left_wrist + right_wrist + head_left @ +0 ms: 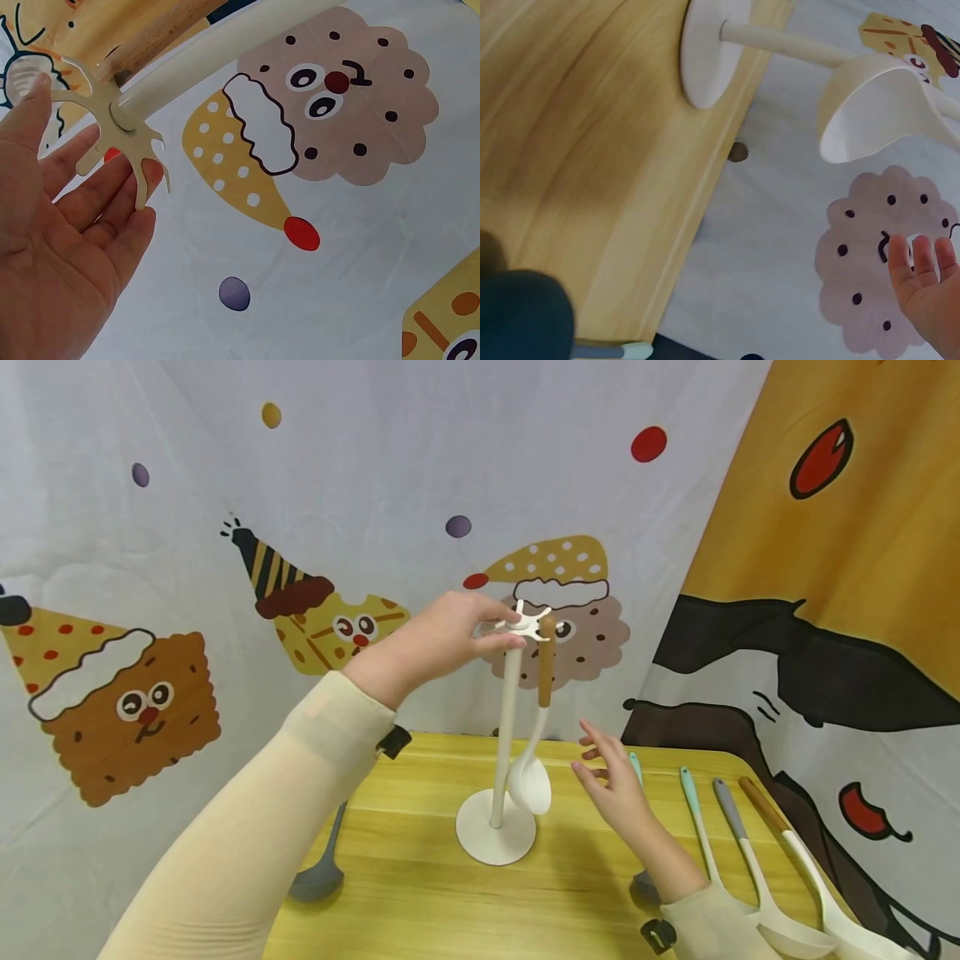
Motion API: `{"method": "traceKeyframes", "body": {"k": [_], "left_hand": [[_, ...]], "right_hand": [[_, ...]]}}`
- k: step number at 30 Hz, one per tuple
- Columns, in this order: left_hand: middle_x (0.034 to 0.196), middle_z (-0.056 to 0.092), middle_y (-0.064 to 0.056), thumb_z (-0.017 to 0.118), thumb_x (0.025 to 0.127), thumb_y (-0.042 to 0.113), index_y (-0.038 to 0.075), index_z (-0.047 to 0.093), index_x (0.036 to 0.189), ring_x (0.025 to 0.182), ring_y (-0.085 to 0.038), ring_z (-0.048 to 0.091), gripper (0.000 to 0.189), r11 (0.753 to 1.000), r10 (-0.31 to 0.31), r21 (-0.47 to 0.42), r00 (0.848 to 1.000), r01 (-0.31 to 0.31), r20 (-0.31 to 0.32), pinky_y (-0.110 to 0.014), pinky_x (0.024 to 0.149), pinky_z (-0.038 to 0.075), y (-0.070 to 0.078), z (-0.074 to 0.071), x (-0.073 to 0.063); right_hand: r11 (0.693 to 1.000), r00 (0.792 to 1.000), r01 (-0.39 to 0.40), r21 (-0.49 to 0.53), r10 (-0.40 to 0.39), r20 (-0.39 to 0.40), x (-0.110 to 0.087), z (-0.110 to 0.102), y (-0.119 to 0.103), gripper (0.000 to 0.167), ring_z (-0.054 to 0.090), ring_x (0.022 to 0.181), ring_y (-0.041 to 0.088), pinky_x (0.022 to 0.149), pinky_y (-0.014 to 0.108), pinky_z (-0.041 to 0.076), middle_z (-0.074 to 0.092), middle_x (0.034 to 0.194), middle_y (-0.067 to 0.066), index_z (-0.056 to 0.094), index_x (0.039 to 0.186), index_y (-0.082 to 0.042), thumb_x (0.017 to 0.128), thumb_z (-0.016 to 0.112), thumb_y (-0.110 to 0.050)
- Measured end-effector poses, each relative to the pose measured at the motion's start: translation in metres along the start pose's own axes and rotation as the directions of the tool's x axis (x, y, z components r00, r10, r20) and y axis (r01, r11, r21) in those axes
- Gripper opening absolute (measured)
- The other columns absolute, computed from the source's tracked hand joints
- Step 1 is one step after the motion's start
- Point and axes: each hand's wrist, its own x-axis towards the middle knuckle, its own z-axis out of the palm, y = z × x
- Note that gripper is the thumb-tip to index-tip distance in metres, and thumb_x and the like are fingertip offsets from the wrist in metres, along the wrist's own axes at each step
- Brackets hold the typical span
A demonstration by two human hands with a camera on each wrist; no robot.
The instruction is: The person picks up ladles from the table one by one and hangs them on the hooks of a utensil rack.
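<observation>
A white utensil stand (pixel 508 727) with a round base and a ring of hooks at its top stands on the table. My left hand (pixel 442 639) grips its hook top, thumb and fingers on the hooks; the left wrist view shows these hooks (pixel 120 127) closely. A white ladle (pixel 531 785) with a wooden handle hangs from a hook on the right side, its bowl beside the pole. To the right of the ladle, apart from it, my right hand (pixel 618 785) is raised with loosely bent fingers and nothing in it.
A grey ladle (pixel 321 878) lies on the wooden table (pixel 405 893) at the left. At the right lie a green-handled utensil (pixel 697 814), a grey-handled one (pixel 738 827) and a wooden-handled white one (pixel 806 860). A printed cloth (pixel 420 460) hangs behind the table.
</observation>
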Motion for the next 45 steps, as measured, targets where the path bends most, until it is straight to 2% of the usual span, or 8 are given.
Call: {"method": "traceKeyframes", "body": {"k": [4, 9, 18, 23, 29, 34, 41, 45], "left_hand": [[0.128, 0.060, 0.000, 0.058, 0.091, 0.044, 0.016, 0.059, 0.129, 0.119, -0.015, 0.055, 0.047, 1.000, -0.001, -0.004, 1.000, 0.001, 0.002, -0.033, 0.098, 0.046, 0.000, 0.000, 0.000], [0.127, 0.061, 0.001, 0.057, 0.091, 0.046, 0.016, 0.060, 0.128, 0.117, -0.014, 0.055, 0.048, 1.000, 0.000, -0.012, 1.000, 0.000, -0.012, -0.032, 0.097, 0.046, 0.000, 0.000, -0.001], [0.125, 0.061, 0.001, 0.057, 0.091, 0.046, 0.017, 0.060, 0.128, 0.114, -0.014, 0.056, 0.047, 1.000, -0.009, -0.011, 1.000, 0.008, -0.029, -0.032, 0.096, 0.047, 0.002, 0.000, -0.002], [0.125, 0.061, 0.002, 0.058, 0.090, 0.046, 0.017, 0.061, 0.127, 0.114, -0.013, 0.056, 0.047, 1.000, -0.020, -0.018, 0.999, 0.019, -0.032, -0.032, 0.096, 0.047, 0.005, 0.001, -0.002], [0.123, 0.062, 0.002, 0.058, 0.090, 0.047, 0.017, 0.061, 0.127, 0.112, -0.013, 0.057, 0.048, 1.000, -0.007, 0.008, 0.999, 0.007, -0.036, -0.031, 0.095, 0.047, 0.007, 0.003, -0.002], [0.124, 0.062, 0.001, 0.056, 0.090, 0.049, 0.016, 0.061, 0.127, 0.113, -0.015, 0.057, 0.049, 0.999, -0.003, 0.035, 0.999, 0.005, -0.043, -0.032, 0.096, 0.047, 0.007, 0.004, -0.002], [0.125, 0.061, 0.001, 0.053, 0.091, 0.053, 0.017, 0.060, 0.128, 0.114, -0.015, 0.055, 0.052, 0.997, -0.020, 0.076, 0.998, 0.024, -0.056, -0.032, 0.096, 0.047, 0.008, 0.006, -0.004], [0.125, 0.061, 0.001, 0.052, 0.091, 0.054, 0.018, 0.061, 0.126, 0.114, -0.016, 0.054, 0.051, 0.994, -0.014, 0.105, 0.997, 0.022, -0.078, -0.033, 0.096, 0.046, 0.010, 0.007, -0.004]], "right_hand": [[1.000, 1.000, -0.019, -0.020, 0.019, 0.021, -0.005, -0.005, 0.008, 0.062, 0.050, 0.100, 0.022, 0.076, 0.024, 0.053, 0.047, 0.122, 0.010, 0.035, 0.146, -0.028, 0.092, 0.060, -0.011], [0.994, 0.996, -0.062, -0.087, 0.067, 0.055, -0.011, -0.013, 0.020, 0.063, 0.049, 0.102, 0.025, 0.074, 0.025, 0.052, 0.045, 0.124, 0.012, 0.033, 0.147, -0.026, 0.093, 0.061, -0.013], [0.960, 0.978, -0.166, -0.224, 0.189, 0.085, -0.018, -0.031, 0.045, 0.064, 0.049, 0.104, 0.029, 0.071, 0.028, 0.050, 0.044, 0.126, 0.015, 0.029, 0.150, -0.024, 0.094, 0.060, -0.019], [0.923, 0.957, -0.240, -0.302, 0.276, 0.085, -0.022, -0.041, 0.060, 0.065, 0.050, 0.105, 0.033, 0.075, 0.039, 0.051, 0.042, 0.128, 0.019, 0.028, 0.150, -0.017, 0.094, 0.059, -0.016], [0.884, 0.932, -0.286, -0.371, 0.347, 0.109, -0.026, -0.050, 0.070, 0.065, 0.050, 0.107, 0.043, 0.070, 0.040, 0.052, 0.041, 0.128, 0.026, 0.026, 0.150, -0.008, 0.094, 0.058, -0.019], [0.845, 0.905, -0.316, -0.431, 0.405, 0.132, -0.029, -0.054, 0.078, 0.067, 0.051, 0.105, 0.044, 0.070, 0.042, 0.052, 0.039, 0.129, 0.031, 0.026, 0.149, -0.004, 0.093, 0.058, -0.021], [0.780, 0.850, -0.362, -0.510, 0.501, 0.163, -0.032, -0.056, 0.093, 0.067, 0.053, 0.103, 0.047, 0.074, 0.049, 0.050, 0.041, 0.125, 0.035, 0.030, 0.145, 0.003, 0.091, 0.061, -0.023], [0.760, 0.830, -0.374, -0.531, 0.530, 0.175, -0.033, -0.057, 0.102, 0.069, 0.053, 0.103, 0.048, 0.073, 0.050, 0.050, 0.042, 0.124, 0.035, 0.029, 0.146, 0.002, 0.092, 0.061, -0.027]]}}
